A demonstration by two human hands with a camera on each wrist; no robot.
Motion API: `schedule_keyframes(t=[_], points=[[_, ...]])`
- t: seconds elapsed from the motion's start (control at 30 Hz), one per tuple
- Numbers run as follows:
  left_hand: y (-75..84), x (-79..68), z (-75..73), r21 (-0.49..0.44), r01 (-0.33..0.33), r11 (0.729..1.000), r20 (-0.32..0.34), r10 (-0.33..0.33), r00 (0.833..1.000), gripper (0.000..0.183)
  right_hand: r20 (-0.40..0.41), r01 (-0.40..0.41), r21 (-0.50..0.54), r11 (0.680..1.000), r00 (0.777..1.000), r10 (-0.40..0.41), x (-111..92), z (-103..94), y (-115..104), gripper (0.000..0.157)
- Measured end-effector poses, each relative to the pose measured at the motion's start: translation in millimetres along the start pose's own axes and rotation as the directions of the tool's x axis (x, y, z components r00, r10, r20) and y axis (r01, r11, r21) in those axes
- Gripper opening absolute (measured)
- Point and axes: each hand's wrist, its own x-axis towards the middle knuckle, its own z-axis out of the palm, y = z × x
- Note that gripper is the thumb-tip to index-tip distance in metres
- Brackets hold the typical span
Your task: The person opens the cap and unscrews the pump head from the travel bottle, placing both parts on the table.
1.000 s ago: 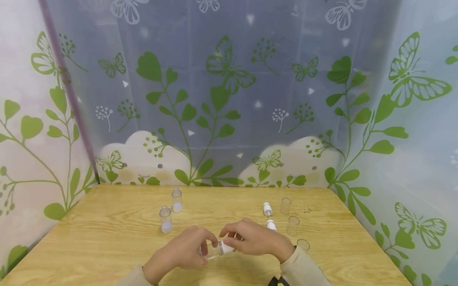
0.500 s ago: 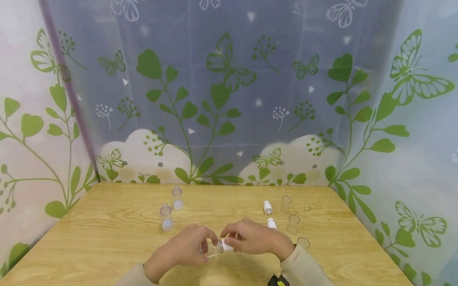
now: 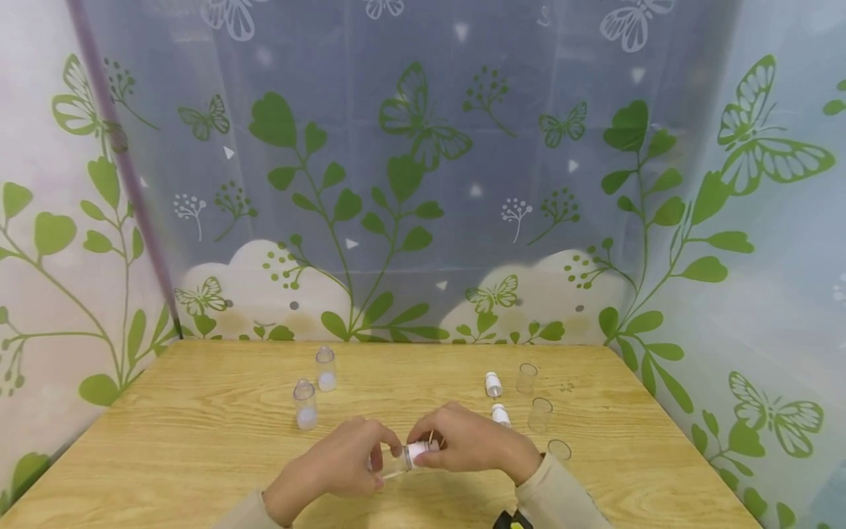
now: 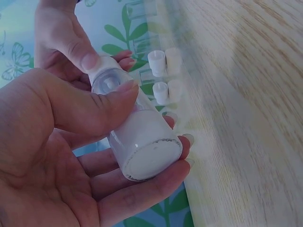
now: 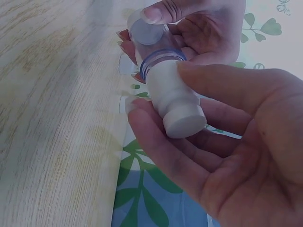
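A clear bottle [image 4: 147,142] with a whitish bottom lies tilted in my left hand [image 3: 340,457], thumb across its side and fingers beneath. At the bottle's mouth sits a white pump top [image 5: 173,90], pinched between the thumb and fingers of my right hand [image 3: 469,442]. The top's narrower round end points back toward the right palm in the right wrist view. A small white stem shows through the clear wall near the neck in the left wrist view. Both hands are close together over the front of the wooden table [image 3: 198,455].
Two capped clear bottles, a nearer bottle [image 3: 305,405] and a farther bottle [image 3: 326,369], stand at the left. Toward the right are two white pump tops [image 3: 500,416] and three clear covers [image 3: 540,416]. A black object [image 3: 512,522] shows at the front edge. Patterned curtains [image 3: 423,220] surround the table.
My right fingers have shifted round the white pump top, uncovering more of it. The left hand keeps its hold on the bottle, nearly unmoved.
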Motion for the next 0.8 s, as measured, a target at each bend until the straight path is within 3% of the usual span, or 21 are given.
schedule_keyframes(t=[0.8], points=[[-1.8,-1.7,-1.1,0.014,-0.009,1.000,-0.020,0.010,1.000,0.040,-0.010,-0.005,0.018,1.000,1.000,0.005,-1.7,-2.4,2.2,0.027]])
